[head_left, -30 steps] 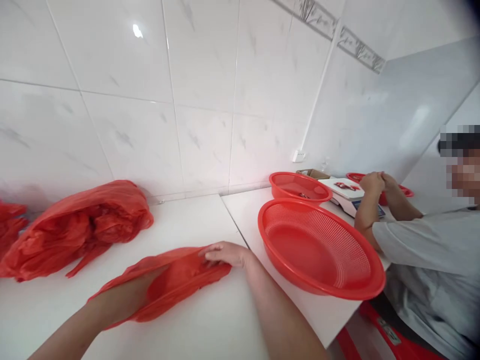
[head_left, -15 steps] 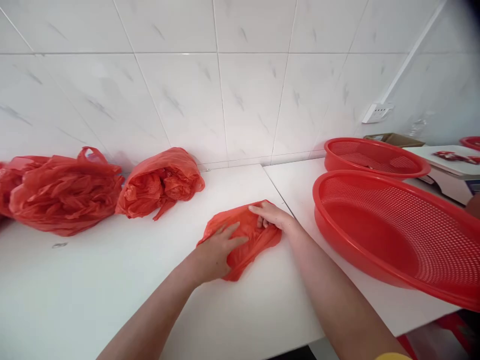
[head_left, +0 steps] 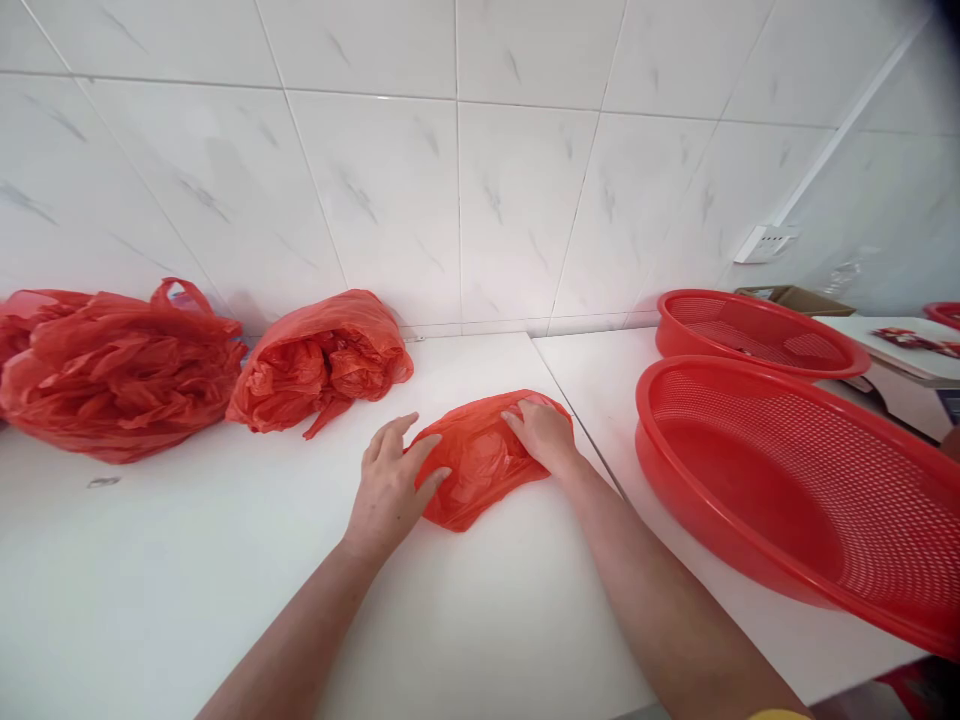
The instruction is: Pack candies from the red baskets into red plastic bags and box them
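A thin red plastic bag lies crumpled on the white tabletop in front of me. At the bag's left edge is my left hand, its fingers spread and curved, with thumb and forefinger overlapping the plastic. My right hand is at the bag's right end, fingers bent inward over it; its fingertips are partly hidden by the hand and the plastic, and it appears to grip the bag's edge.
Two bundles of red plastic bags, a large one and a smaller one, rest by the tiled wall. To the right stand a big red perforated basket and another basket behind it. A wall socket is above.
My left hand has moved left from the middle of the bag to its edge, and its fingers have lifted. The bag looks more spread on its left side. My right hand stays at its right end.
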`<state>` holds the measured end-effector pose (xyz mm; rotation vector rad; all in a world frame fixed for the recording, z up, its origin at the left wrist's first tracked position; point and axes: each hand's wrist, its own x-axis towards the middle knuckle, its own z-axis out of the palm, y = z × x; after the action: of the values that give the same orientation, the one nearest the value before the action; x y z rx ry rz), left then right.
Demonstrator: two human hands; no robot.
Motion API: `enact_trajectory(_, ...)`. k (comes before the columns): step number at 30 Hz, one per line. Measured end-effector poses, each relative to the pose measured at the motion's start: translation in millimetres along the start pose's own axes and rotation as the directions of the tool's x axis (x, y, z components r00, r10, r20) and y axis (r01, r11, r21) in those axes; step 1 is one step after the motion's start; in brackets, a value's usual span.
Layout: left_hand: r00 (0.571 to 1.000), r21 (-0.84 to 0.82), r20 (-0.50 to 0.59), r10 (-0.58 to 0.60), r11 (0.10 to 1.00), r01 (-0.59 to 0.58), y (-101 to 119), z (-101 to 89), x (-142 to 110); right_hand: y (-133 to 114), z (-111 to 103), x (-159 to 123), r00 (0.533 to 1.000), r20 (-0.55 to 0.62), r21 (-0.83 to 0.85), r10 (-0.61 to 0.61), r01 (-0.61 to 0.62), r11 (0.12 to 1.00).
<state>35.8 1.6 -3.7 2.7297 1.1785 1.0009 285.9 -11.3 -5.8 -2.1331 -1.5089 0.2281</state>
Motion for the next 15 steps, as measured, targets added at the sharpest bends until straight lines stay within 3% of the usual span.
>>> enact_trajectory(4,0.957,-0.246,0.113,-0.267,0.926,0.287,-6.1,4.5,-1.2,-21.8,-12.2,-20.4,0.994,-0.102,-0.022,-0.040,0.038,0.999)
enact_trajectory(7,0.906,-0.325,0.189,-0.377,0.847,0.421,-8.2,3.5,0.4,-33.9,-28.7,-48.8,0.962,-0.226,0.030,-0.152,0.163,0.986)
enact_trajectory(9,0.880,-0.335,0.189,-0.435,0.814,0.474,-8.2,-0.3,2.1,-33.5,-45.0,-76.0,0.915,-0.340,0.063,-0.217,0.252,0.966)
enact_trajectory(12,0.875,-0.345,0.117,-0.471,0.806,0.480,-6.8,-6.6,3.6,-15.0,-78.1,-123.3,0.795,-0.542,0.043,-0.273,0.352,0.935)
enact_trajectory(14,0.884,-0.347,0.044,-0.466,0.822,0.451,-6.1,-7.9,4.1,9.1,-102.9,-152.9,0.727,-0.634,-0.040,-0.265,0.311,0.949)
enact_trajectory(15,0.887,-0.340,0.017,-0.461,0.832,0.439,-6.0,-7.3,4.1,23.7,-114.7,-165.9,0.718,-0.648,-0.097,-0.256,0.255,0.962)
